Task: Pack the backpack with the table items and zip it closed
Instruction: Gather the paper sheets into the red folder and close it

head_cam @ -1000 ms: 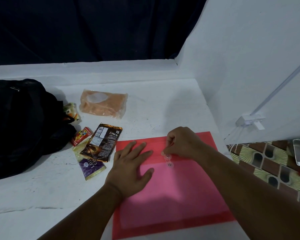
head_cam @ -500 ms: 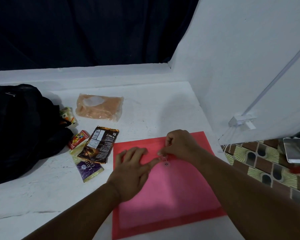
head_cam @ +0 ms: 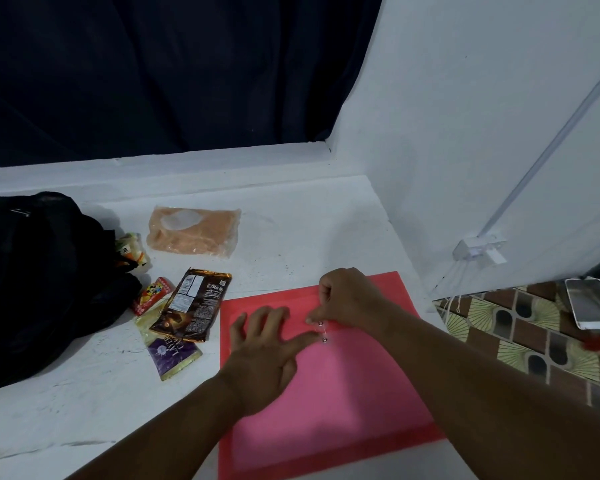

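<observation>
At the far left of the white painted surface [head_cam: 291, 237] sits the black fabric backpack [head_cam: 39, 282], slumped and bulging, well apart from my hands. Just beside its right edge lies a small yellow-green wrapped snack [head_cam: 132, 249], and nearer to me a small red rectangular sweet packet [head_cam: 152, 295]. Farther back, to the right of those, a clear plastic bag of pale orange contents [head_cam: 193, 232] lies flat on its own. Nearer, a dark brown foil chocolate wrapper [head_cam: 194, 304] lies tilted, overlapping a yellow-edged purple wafer packet [head_cam: 174, 355] beneath it.

To the right of the wrappers, a large red-and-pink plastic envelope folder [head_cam: 326, 393] lies flat at the near edge of the surface. My left hand [head_cam: 262, 355] rests flat on its upper left part, fingers spread and straight, the index fingertip reaching toward the lower of the two small round string-tie buttons [head_cam: 324, 339]. It holds nothing. My right hand [head_cam: 347, 299] is over the folder's flap, fingers curled, thumb and forefinger pinched at the upper button; a thin thread shows between the two buttons, though I cannot tell whether the pinch has hold of it.

Beyond the surface's right edge a white wall [head_cam: 465, 133] rises, carrying a white plastic conduit and small junction box [head_cam: 478, 249]. At the far right, a silver smartphone [head_cam: 591, 303] lies on patterned tiled flooring [head_cam: 534, 341].
</observation>
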A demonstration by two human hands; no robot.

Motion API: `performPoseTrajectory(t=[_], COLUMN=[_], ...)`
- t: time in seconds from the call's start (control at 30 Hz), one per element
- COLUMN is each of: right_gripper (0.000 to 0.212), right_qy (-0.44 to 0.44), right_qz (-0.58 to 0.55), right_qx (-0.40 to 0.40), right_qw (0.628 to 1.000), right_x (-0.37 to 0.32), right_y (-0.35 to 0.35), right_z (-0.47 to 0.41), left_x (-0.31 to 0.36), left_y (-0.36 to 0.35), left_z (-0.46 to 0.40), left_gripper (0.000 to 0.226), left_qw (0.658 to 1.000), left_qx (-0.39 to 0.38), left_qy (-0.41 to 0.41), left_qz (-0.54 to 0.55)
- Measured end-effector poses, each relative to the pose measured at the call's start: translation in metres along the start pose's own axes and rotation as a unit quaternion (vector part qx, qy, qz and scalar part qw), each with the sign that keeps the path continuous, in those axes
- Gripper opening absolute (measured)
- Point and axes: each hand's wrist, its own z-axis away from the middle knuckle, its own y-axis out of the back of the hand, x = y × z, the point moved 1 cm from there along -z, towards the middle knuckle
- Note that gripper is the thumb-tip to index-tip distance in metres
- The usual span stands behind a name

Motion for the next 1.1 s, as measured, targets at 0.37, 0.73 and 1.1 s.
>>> performPoseTrajectory(t=[0.37, 0.73, 1.1], right_gripper=[0.04, 0.033, 0.014], right_qy=[0.009, 0.011, 0.062], right_qz=[0.012, 0.009, 0.045], right_qx=[0.013, 0.024, 0.062], right_qw=[1.0, 1.0, 0.995], right_x=[0.005, 0.014, 0.039], right_y=[0.007, 0.014, -0.009], right_z=[-0.004, 0.002, 0.057], left_x=[-0.001, -0.001, -0.005], left_y=[-0.002, 0.0, 0.001], left_z=[-0.002, 0.001, 0.003], left_gripper=[0.052, 0.052, 0.049], left_qw=[1.0, 1.0, 0.994], left_qx=[-0.001, 0.006, 0.056], left_qy=[0.013, 0.016, 0.057], left_qz=[-0.01, 0.019, 0.078])
